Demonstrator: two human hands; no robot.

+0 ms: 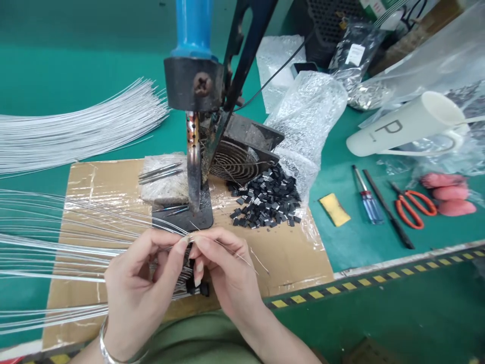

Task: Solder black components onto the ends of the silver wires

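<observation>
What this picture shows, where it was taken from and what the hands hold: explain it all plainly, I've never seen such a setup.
This single view comes from a camera worn on a person's head, facing forward and down. The left hand and right hand are the wearer's own; their fingertips meet, pinching fine wires. The exact spot pinched is too small to make out. Ahead, what looks like a soldering iron points tip-down in a black clamp. Cardboard covers part of the green table, bearing a pile of small black parts. To the right lie a screwdriver and a mug.
</observation>
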